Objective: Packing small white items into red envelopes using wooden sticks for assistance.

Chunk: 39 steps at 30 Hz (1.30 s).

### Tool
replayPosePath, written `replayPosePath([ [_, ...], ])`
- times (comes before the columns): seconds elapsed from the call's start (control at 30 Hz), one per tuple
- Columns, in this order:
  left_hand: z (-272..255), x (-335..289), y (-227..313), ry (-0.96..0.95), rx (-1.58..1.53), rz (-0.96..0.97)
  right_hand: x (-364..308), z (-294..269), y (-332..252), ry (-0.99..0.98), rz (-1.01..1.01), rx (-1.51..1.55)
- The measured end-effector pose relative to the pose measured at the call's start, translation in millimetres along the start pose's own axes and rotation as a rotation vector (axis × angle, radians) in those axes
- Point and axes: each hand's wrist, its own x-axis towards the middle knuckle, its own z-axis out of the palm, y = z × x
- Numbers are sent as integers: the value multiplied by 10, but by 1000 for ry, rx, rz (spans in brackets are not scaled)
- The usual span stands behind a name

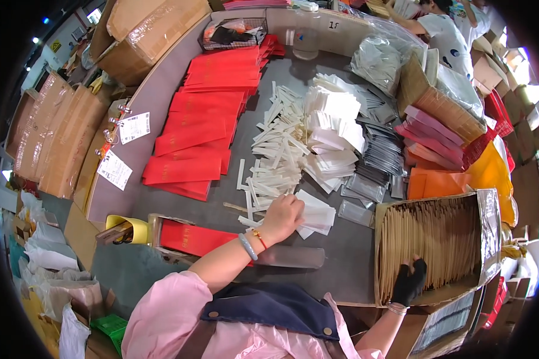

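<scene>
Our left hand (284, 216) is curled up small, its fingertips down by the white slips (318, 216) in the middle of the bench (350, 263); we cannot tell if it has hold of one. We think it is best to slide one slip off flat and not shove the pile. Our right hand (409, 282), in a black glove, has its fingers a bit bent over the brown cards (434, 239) in the box (489, 236); we cannot tell if it grips any. There, we should feel for one edge and lift straight, so nothing bends. From the left, we see red packets (188, 134), flat and smooth, laid over each other in rows. The strips (275, 173) are thin, white and messy. The white slips look like paper. The clear sleeves (365, 188) are shiny and look slippery. The brown cards are dull and thin, packed on edge.
</scene>
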Motion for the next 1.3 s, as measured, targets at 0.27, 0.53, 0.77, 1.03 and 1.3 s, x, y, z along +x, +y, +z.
replayPosePath([
  [0.27, 66, 7, 46, -9, 14, 17, 13, -166, 763, -69, 121, -263],
  [0.53, -171, -59, 212, -98, -243, -60, 74, -86, 537, -72, 138, -374],
  [0.77, -672, -534, 370, -459, -232, -154, -18, -164, 717, 85, 80, -290],
  [1.03, -606, -996, 235, -175, 145, -22, 148, -302, -57, -11, 95, 183],
  [1.3, -657, -1057, 214, -131, 60, 11, -290, 362, -1084, -693, -398, 309],
])
